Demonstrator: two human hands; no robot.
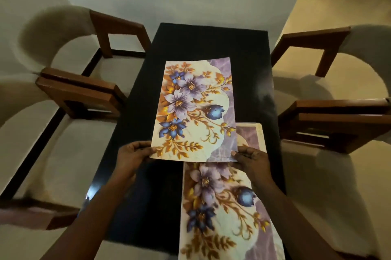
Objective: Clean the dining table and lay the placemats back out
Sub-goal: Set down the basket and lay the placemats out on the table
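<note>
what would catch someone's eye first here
The floral placemat, bright with purple and blue flowers and gold leaves, stands out over the middle of the black table, held at its near corners by the left hand and right hand. A matching placemat lies nearer, toward the table's right edge.

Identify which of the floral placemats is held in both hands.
The farther placemat: the left hand and right hand grip its near corners. Its near edge overlaps the others, which lie nearer the person.
</note>
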